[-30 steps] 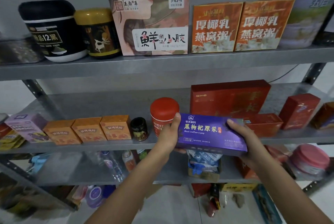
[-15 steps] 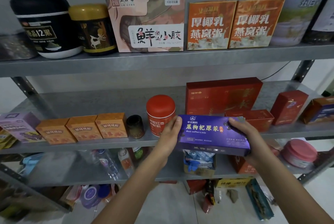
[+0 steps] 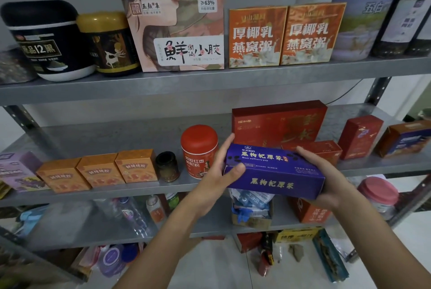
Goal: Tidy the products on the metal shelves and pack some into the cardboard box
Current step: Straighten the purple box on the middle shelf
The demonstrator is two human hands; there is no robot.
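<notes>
Box of black wolfberry pulp (image 3: 275, 172) runs sideways along the middle shelf (image 3: 93, 139) edge, left hand (image 3: 217, 179) gripping one end, right hand (image 3: 335, 186) the other.

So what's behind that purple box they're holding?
A large dark red box stands at the back of the middle metal shelf, a smaller red box before it. The purple cardboard box covers part of each.

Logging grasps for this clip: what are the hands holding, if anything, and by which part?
Both hands hold the long purple cardboard box: the left hand grips its left end, the right hand its right end.
</notes>
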